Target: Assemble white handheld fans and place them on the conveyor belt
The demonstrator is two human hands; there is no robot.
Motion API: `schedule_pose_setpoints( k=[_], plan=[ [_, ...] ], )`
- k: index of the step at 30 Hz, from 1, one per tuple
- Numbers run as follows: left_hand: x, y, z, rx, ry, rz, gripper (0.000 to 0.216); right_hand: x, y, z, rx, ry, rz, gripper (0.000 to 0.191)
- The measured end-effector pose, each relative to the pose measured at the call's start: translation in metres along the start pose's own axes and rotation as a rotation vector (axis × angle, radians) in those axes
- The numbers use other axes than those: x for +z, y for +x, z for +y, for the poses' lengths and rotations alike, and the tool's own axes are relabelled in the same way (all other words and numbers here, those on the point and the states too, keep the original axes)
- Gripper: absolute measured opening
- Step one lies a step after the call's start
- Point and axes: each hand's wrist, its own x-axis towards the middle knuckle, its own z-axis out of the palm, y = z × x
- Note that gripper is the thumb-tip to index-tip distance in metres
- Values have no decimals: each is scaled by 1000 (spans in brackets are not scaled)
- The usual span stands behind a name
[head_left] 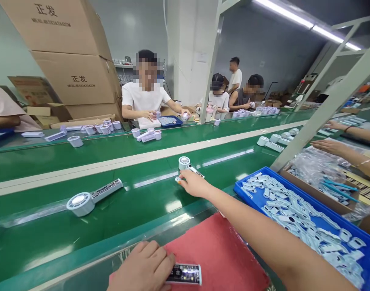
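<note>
My left hand (144, 266) is closed over a handheld fan, pressing it on a red mat (215, 250). Only the end of its handle (186, 275) shows, with a circuit board exposed; the rest is hidden under the hand. My right hand (192, 182) reaches out over the green belt, fingers pinched on a small light-blue piece (178, 179). Just beyond those fingers lies a light-blue handheld fan (184, 163), its open handle partly behind the hand. Another light-blue fan (80, 204) with its handle open lies farther left on the belt.
At right, a blue tray (239, 188) holds many light-blue plastic parts, beside a cardboard box (312, 190) with plastic bags. A slanted metal post (321, 107) rises behind the tray. Co-workers sit across the green belt (136, 161); another person's hands (333, 147) are at right.
</note>
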Motion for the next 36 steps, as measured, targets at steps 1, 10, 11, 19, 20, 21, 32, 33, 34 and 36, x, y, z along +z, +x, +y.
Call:
schedule_pose_setpoints(
  k=[1,10,11,19,20,21,32,33,34,36],
  plan=[
    [3,0,0,8,15,23,34,4,10,2,25,13,7,12],
    [-21,-2,7,-225,-165,-171,30,-22,2,19,237,227,-10,25],
    [-26,-2,9,-255,-187,-214,26,-26,-15,12,227,259,-25,28],
    [-33,-6,13,-269,-322,-104,32,-29,-150,-79,131,538,-117,24],
    [-31,-7,13,-262,-347,-61,34,-27,-159,-88,128,535,-138,20],
    [-30,-8,14,-251,-360,-24,36,-24,-166,-96,126,522,-158,16],
    [-32,-1,19,-334,-449,-50,10,-1,-176,-112,140,307,-104,15],
    [-32,-1,18,-351,-473,-60,8,3,-177,-109,143,380,-87,15],
    [-33,-1,18,-360,-488,-71,7,7,-177,-105,148,469,-77,15],
    [-34,-1,17,-345,-491,-78,8,16,-179,-98,154,651,-91,13]
  ],
)
